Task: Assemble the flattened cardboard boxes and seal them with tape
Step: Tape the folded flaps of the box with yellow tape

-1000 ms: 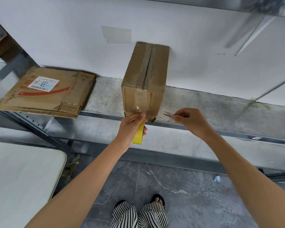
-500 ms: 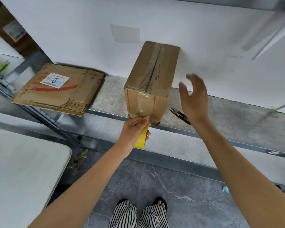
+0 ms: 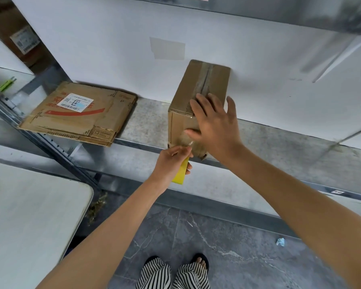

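The assembled box (image 3: 196, 80) is being sealed under the spread right hand (image 3: 215, 126), the tape roll (image 3: 180, 174) being gripped by the left hand (image 3: 171, 161); left of it, a flattened box (image 3: 79, 113) is awaiting assembly.

Right hand (image 3: 215, 126) covers the near top corner and part of the front face of the assembled cardboard box (image 3: 196, 84). Yellow tape roll (image 3: 180, 174) — mostly concealed in the left hand (image 3: 171, 161); only its lower end shows. Print on the label (image 3: 75, 102) of the flattened cardboard box (image 3: 104, 119): too small to read. Green item (image 3: 6, 84) at far left — too small to identify. White desk (image 3: 29, 215) cut off by left and bottom edges. Upper shelf (image 3: 342, 15) blurred at top right.
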